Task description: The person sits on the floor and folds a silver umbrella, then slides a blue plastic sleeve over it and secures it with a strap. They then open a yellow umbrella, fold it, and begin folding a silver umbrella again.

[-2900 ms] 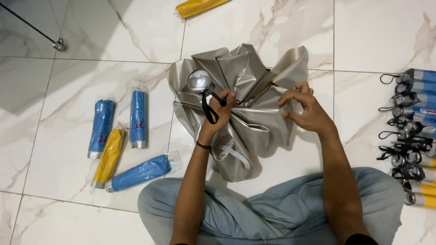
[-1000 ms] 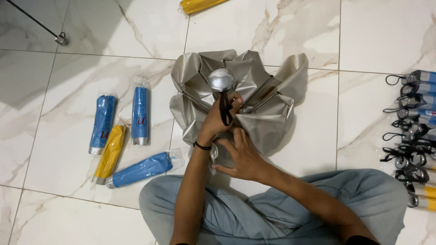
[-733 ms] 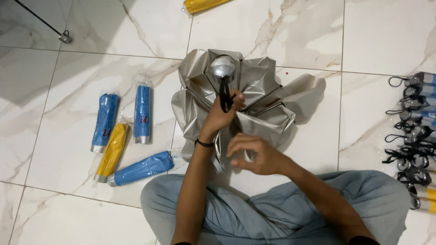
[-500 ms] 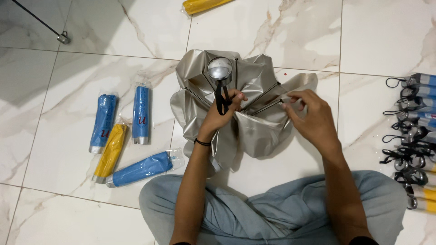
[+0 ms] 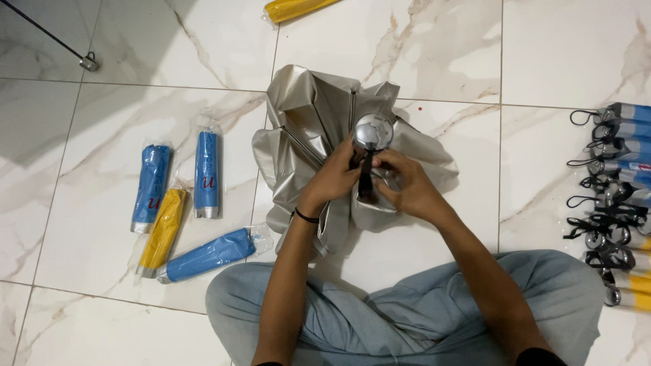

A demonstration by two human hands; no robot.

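Nearest the camera, the person sits cross-legged on the white marble-patterned tile floor in loose grey-blue trousers, both forearms reaching forward. The left hand, with a thin black band at the wrist, is clenched around the stem of the half-collapsed silver-grey fabric umbrella, just below its round, shiny chrome handle knob. The right hand sits just beside the left, touching it, fingers curled onto the same dark stem and the cloth at its base.

The umbrella's long axis runs away from the person, the knob end pointing up toward the camera and the crumpled canopy spreading on the floor beyond and to the left of the hands.

Half a second ago the right hand was out to the right, pinching a fold of the canopy; now it has come in to the stem beside the left hand, and the fold lies loose.

Well to the left of the left hand lie three blue sleeved folded umbrellas and a yellow one. Well to the right of the right hand is a row of folded umbrellas with black wrist straps. Farthest, beyond the canopy, lies another yellow folded umbrella.
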